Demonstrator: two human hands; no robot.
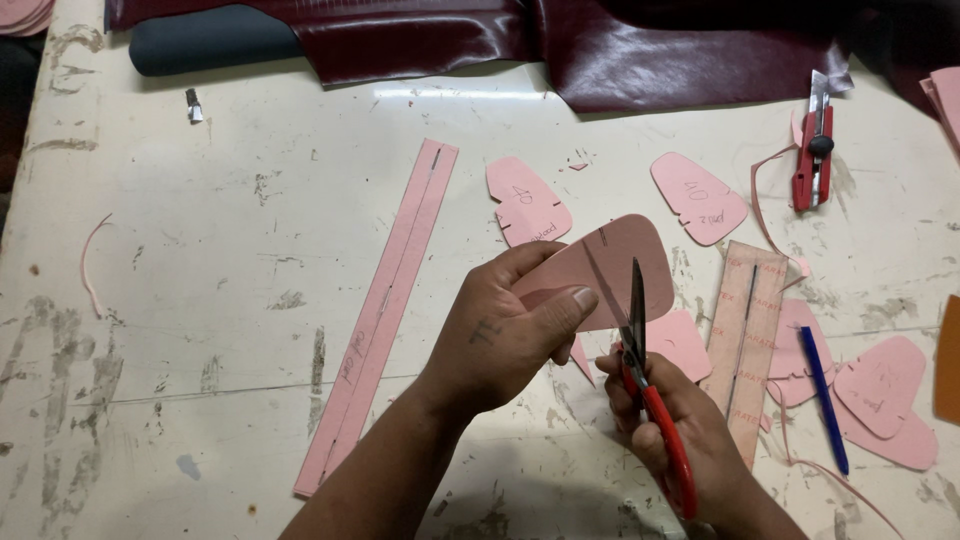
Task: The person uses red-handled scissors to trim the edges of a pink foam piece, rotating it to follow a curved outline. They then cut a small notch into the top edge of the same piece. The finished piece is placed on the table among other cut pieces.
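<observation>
Left hand [500,335] pinches the pink pattern piece [615,265]; right hand [670,420] grips red scissors [645,365], blades partway in; cut pieces [698,197] beyond, trimming seemingly unfinished.

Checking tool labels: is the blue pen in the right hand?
No: the right hand grips red-handled scissors; the blue pen lies on the table.

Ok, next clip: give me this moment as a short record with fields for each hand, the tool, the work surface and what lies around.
left hand: left hand pinches a rounded pink card piece, raised off the table
right hand: right hand grips red-handled scissors, blades open at the piece's lower edge
surface: scuffed white table
nearby: long pink strip, blue pen, red utility knife, dark red leather
</observation>
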